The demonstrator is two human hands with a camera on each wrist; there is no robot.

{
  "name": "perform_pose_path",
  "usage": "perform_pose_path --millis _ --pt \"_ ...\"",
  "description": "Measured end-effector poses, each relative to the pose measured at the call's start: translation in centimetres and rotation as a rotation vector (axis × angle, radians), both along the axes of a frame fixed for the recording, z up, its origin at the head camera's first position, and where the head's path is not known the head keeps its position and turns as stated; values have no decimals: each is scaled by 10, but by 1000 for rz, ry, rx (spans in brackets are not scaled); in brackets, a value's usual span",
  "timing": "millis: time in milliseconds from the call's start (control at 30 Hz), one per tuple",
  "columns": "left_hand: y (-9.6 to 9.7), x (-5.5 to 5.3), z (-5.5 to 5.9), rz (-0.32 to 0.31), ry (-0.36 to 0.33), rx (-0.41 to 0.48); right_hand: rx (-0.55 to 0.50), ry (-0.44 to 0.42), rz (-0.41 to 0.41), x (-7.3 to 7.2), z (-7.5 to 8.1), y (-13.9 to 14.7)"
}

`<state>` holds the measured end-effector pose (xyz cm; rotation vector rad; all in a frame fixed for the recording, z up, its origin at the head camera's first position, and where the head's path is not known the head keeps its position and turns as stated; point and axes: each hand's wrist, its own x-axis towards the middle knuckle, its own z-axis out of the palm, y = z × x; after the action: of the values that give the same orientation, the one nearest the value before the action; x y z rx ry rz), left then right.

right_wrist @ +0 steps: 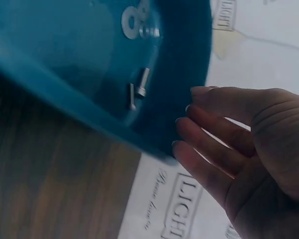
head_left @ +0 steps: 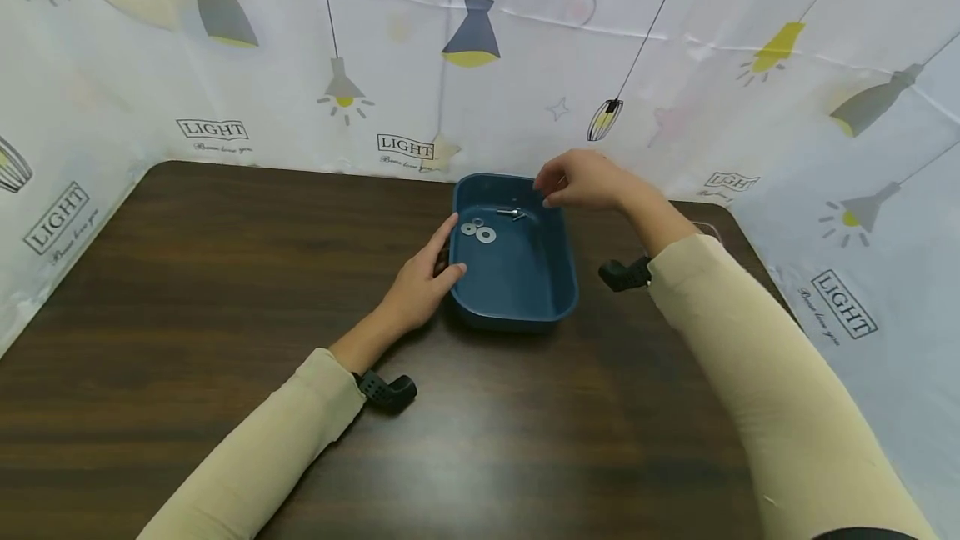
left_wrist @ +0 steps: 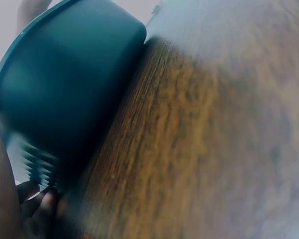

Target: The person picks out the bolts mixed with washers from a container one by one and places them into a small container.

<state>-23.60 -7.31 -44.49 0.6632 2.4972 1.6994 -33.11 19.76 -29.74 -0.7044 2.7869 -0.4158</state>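
Observation:
A blue plastic bin (head_left: 513,290) stands on the table, with small metal hardware on its floor. My left hand (head_left: 415,288) holds the bin's left side, thumb over the rim and fingers along the outer wall. In the left wrist view, fingertips (left_wrist: 49,199) rest by a ribbed part of the bin's wall. My right hand (head_left: 581,179) is at the far right corner of the rim, fingers loosely bent and nothing between them. Inside lie flat washers (head_left: 486,235) toward the left and two bolts (right_wrist: 143,83) near the far end.
The dark wooden table (head_left: 225,315) extends around the bin. A white cloth (head_left: 300,107) printed with lamps hangs right behind the table's far edge. Black straps (head_left: 386,392) sit on both wrists.

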Motion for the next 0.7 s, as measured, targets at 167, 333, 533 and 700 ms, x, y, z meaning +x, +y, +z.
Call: perform_pose_path --millis 167,333,533,700 --pt "-1 0 -2 8 13 15 3 -60 1 -14 -21 -22" --pt "4 0 -4 0 0 6 26 -73 -4 -20 -38 -27" --pt "3 -1 -3 14 2 5 84 -64 26 -26 -48 -36" --pt "0 -1 -1 10 -4 -6 107 -95 16 -29 -54 -42"
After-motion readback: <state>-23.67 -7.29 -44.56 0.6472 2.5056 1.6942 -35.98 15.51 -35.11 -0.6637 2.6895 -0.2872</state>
